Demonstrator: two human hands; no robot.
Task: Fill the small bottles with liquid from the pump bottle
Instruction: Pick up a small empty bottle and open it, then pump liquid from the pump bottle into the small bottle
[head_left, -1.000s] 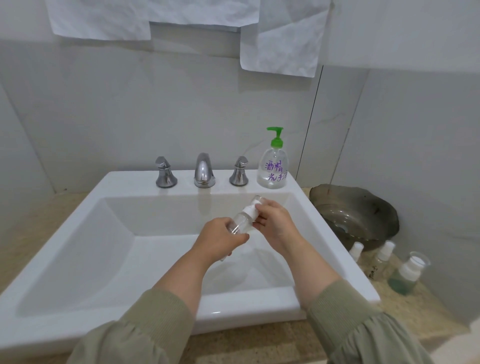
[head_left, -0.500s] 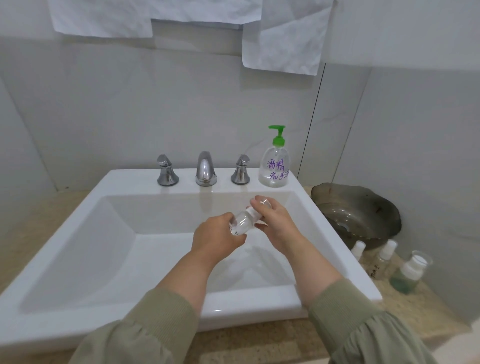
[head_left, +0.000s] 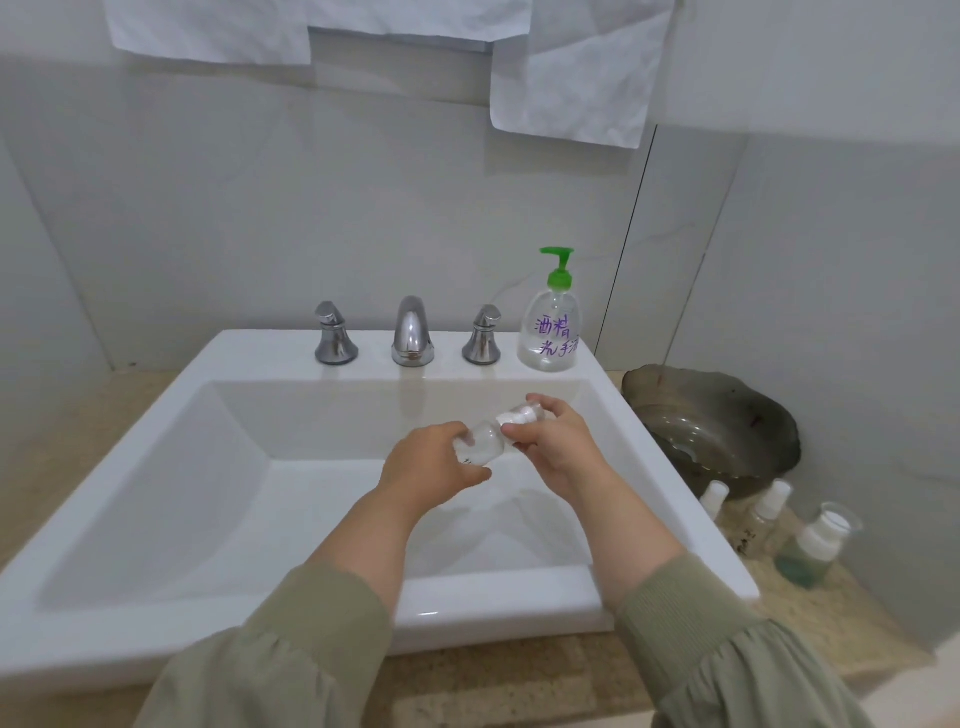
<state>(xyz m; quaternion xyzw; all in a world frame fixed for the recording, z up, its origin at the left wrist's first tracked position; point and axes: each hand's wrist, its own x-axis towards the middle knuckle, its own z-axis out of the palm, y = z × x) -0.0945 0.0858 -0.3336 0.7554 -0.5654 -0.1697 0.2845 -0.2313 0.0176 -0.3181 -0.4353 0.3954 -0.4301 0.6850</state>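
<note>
We hold one small bottle (head_left: 485, 446) over the sink (head_left: 467, 605), tipped almost on its side, with its white cap (head_left: 511, 417) pointing away to the right. Our left hand (head_left: 428, 470) grips the clear body, fingers curled round it. Our right hand (head_left: 563, 449) pinches the cap between thumb and fingertips. We cannot tell whether the cap is tight or loose.

The pump bottle (head_left: 551, 335), clear with a green pump and purple writing, stands upright on the sink's back ledge, just right of the right tap handle (head_left: 483, 338). The spout (head_left: 412, 332) and left handle (head_left: 335, 335) sit further left.

On the counter (head_left: 831, 618) to the right stand three more small bottles (head_left: 763, 514), near a dark glass dish (head_left: 727, 415). White paper sheets (head_left: 571, 67) hang on the wall above.
</note>
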